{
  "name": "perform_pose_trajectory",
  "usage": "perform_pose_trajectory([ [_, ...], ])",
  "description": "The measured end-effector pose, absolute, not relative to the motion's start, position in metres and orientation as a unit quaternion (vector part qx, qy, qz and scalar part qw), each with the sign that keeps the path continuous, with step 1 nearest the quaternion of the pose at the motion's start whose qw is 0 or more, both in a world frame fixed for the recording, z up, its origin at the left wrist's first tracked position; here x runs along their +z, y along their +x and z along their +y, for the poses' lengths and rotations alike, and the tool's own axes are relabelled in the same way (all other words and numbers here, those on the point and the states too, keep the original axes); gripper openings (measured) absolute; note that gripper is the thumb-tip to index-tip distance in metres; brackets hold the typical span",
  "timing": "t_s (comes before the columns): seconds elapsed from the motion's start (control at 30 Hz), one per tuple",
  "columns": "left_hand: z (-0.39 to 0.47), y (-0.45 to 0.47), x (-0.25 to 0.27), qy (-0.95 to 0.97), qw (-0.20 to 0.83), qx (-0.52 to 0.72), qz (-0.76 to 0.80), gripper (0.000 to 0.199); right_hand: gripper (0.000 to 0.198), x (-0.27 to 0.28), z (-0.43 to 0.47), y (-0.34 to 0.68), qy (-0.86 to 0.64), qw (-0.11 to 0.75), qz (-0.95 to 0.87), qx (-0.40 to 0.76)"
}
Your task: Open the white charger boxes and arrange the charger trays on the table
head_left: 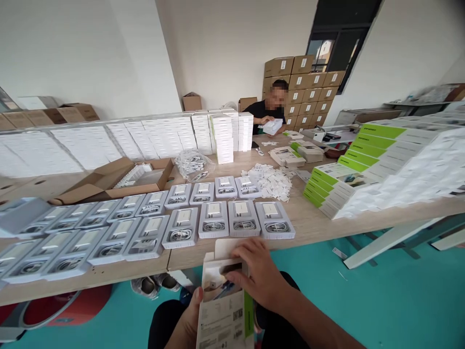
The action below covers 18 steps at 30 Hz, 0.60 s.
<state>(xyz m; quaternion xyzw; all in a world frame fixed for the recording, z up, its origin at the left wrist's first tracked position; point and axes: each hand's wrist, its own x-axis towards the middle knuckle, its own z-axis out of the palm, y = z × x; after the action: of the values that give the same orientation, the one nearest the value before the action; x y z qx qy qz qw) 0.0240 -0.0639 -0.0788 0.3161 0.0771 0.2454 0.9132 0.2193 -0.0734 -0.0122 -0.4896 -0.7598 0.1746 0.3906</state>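
Printed box (222, 315), two-handed!
Left hand (188, 324) clamps it, fingers hidden; right hand (260, 277) bends fingers at its flap (223, 248), pinch unclear; trays (213, 213) beyond fingertips.

Your left hand (191, 315): bare
Your right hand (256, 271): bare
Your right forearm (308, 310): bare too
Your legwear (162, 315): black cloth

A packing workshop: rows of trays (213, 227) with chargers and cables fill the tabletop (187, 257), stacked white boxes (160, 136) line its far side, labelled cartons (308, 94) rise beyond it
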Motion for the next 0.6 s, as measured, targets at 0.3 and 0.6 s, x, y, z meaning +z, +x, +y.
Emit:
perform_pose_trajectory([
  [0.3, -0.056, 0.008, -0.061, 0.343, 0.827, 0.329, 0.300, 0.043, 0.061, -0.029, -0.084, 0.238, -0.438, 0.442, -0.592, 0.512],
  [0.6, -0.037, 0.014, -0.039, 0.654, 0.484, 0.371, 0.448, 0.039, 0.034, -0.048, -0.092, 0.210, -0.411, 0.506, -0.506, 0.565],
])
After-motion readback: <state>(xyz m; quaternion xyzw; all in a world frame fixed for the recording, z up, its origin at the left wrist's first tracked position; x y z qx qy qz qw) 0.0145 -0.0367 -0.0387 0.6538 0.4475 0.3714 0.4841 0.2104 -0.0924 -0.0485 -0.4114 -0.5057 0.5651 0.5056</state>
